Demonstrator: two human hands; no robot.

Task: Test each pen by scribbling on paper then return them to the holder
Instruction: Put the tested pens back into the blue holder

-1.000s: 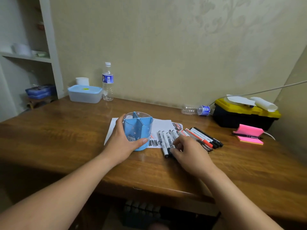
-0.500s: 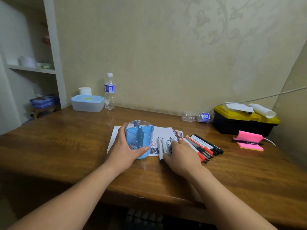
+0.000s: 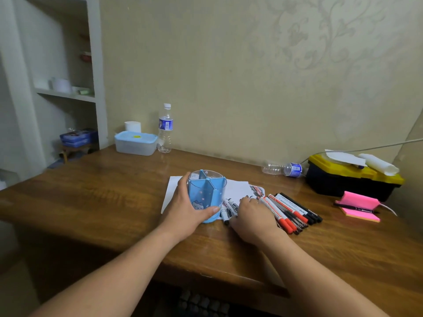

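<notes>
A blue divided pen holder stands empty on the white scribbled paper in the middle of the wooden table. My left hand grips the holder from its left side, thumb across the front. Just right of it lie a few white markers. My right hand lies over them, fingers bent down around them, hiding most of their length. Several more red and black pens lie in a row to the right of that hand.
A lidded plastic box and an upright water bottle stand at the back left. A second bottle lies by the wall. A black and yellow toolbox and pink sticky notes sit at the right.
My right hand has slid forward from the near ends of the white markers to cover them. My left hand keeps its hold on the holder. The view has tilted up.
</notes>
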